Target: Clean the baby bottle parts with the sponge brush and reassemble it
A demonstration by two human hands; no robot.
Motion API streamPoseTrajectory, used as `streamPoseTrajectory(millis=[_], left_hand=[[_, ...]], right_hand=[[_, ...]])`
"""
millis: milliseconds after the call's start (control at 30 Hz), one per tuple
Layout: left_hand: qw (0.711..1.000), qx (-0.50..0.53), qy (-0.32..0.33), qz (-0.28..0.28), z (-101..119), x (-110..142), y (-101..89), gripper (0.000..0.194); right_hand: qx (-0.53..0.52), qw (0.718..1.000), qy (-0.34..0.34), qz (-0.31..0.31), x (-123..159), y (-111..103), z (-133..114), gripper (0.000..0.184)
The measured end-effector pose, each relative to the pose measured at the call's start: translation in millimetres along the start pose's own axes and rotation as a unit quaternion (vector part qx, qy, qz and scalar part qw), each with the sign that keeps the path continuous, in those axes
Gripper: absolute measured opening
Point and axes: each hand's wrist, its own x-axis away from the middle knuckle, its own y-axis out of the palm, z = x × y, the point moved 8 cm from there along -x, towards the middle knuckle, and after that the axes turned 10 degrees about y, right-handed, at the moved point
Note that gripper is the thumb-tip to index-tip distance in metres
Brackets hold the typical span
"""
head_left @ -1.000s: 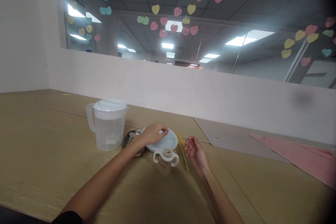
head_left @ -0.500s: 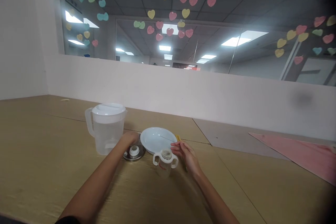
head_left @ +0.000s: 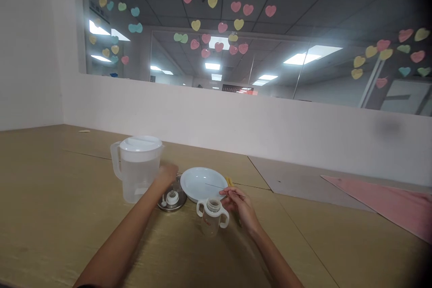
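Left hand (head_left: 168, 174) shifted, one rod (head_left: 216, 186), one bottle (head_left: 210, 222)

Head cam, fwd/dn over tbl (head_left: 182, 252)

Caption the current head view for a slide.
Right hand holds a thin rod over the white dish; left hand, blurred, beside the pitcher.

Right hand (head_left: 239, 203): grip pinched on thin rod (head_left: 215, 186), far end over white plate (head_left: 199, 180).
Left hand (head_left: 168, 175): blurred, beside lidded pitcher (head_left: 138, 173) and metal dish (head_left: 171, 209); hold unclear.
Two-handled bottle (head_left: 211, 225): upright on surface (head_left: 175, 256), nearer than plate.
Pink cloth (head_left: 381, 200): flat, right side.
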Motion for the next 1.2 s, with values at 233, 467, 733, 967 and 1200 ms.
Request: streamPoseTrajectory(millis=[233, 467, 733, 967, 1200], left_hand=[[0.996, -0.011, 0.050, 0.074, 23.6, 23.2, -57.9, 0.026], [0.961, 0.162, 0.200, 0.097, 69.7, 16.1, -54.9, 0.028], [0.940, 0.193, 0.264, 0.097, 95.9, 15.2, -41.6, 0.026], [0.940, 0.167, 0.281, 0.096, 102.1, 18.2, -43.5, 0.023], [0.941, 0.167, 0.279, 0.096, 102.0, 20.1, -46.4, 0.027]], right_hand=[[0.153, 0.977, -0.129, 0.071, 15.2, -2.3, -23.0, 0.045], [0.453, 0.709, -0.534, 0.085, 87.0, 48.5, -54.9, 0.027], [0.529, 0.569, -0.628, 0.037, 114.1, 85.8, -39.9, 0.034], [0.532, 0.585, -0.611, 0.042, 105.1, 79.3, -38.8, 0.037], [0.548, 0.590, -0.592, 0.039, 103.2, 79.0, -36.4, 0.035]])
